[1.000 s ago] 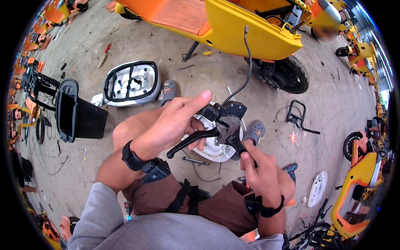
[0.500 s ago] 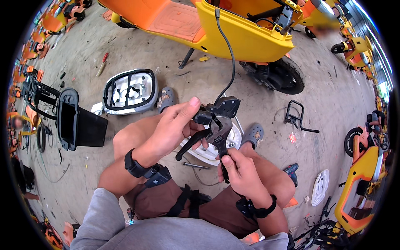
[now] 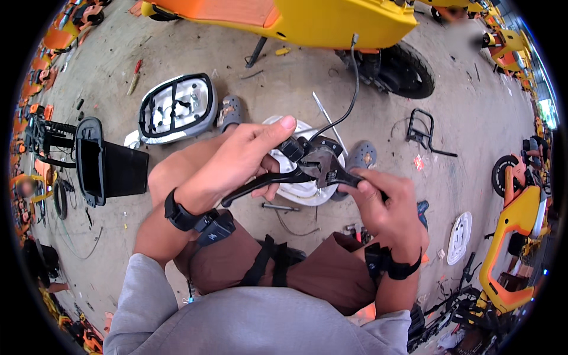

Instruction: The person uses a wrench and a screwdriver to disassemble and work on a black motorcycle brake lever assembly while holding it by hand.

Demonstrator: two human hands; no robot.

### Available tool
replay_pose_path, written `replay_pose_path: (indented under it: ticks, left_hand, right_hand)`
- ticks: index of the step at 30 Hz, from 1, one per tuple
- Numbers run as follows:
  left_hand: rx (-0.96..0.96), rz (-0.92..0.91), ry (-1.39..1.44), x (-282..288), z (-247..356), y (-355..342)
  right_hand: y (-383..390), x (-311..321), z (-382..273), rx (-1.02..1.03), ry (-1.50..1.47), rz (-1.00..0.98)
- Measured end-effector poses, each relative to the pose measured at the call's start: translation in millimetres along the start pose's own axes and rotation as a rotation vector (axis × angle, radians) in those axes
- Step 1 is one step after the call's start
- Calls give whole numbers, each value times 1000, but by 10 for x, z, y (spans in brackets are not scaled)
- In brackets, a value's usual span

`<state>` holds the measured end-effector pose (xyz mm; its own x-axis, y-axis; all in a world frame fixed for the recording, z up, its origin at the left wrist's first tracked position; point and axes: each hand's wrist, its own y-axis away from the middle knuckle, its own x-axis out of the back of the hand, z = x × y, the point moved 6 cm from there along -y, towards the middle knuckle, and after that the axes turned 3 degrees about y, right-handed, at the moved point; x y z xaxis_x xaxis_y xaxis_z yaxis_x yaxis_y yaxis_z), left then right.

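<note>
My left hand [image 3: 251,157] grips a black brake-lever assembly [image 3: 267,180], its long lever pointing down-left and a black cable [image 3: 352,94] rising from it toward the yellow scooter. My right hand [image 3: 384,204] is closed around the handle of an adjustable wrench [image 3: 331,170], whose head sits on the assembly at its right side. Under both hands, between my feet, lies a white plastic shell [image 3: 305,195], partly hidden, with a silver rod [image 3: 328,118] across its upper part.
A yellow-and-orange scooter [image 3: 343,18] stands ahead. An open black bin [image 3: 124,174], a white padded lid [image 3: 171,109], a black tubular frame [image 3: 423,130], a white panel [image 3: 458,236] and a yellow body frame [image 3: 509,236] surround me. People and many scooters line both edges.
The wrench handle swung downward, then came up to the right with my right hand. My left hand still holds the assembly. The scooter and floor items appear higher in view.
</note>
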<state>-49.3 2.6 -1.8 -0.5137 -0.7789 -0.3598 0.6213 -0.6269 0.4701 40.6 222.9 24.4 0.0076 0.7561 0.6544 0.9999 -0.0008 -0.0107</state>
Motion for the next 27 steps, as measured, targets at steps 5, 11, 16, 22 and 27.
replay_pose_path:
  ticks: [5,11,16,22,27]
  left_hand:
    - [90,-123,15,-86,-146,-65]
    - [-124,-101,379,19,47,-66]
    - [-383,-65,522,-77,157,-66]
    - [-494,-70,489,-125,123,-72]
    - [-498,-18,438,-63,74,-102]
  right_hand:
    - [-5,129,27,80,24,7]
    - [44,168,-36,-57,-326,58]
    - [47,-373,25,-198,-585,100]
    - [22,-585,-132,-259,-715,60]
    - [9,-635,-176,-270,-695,-8]
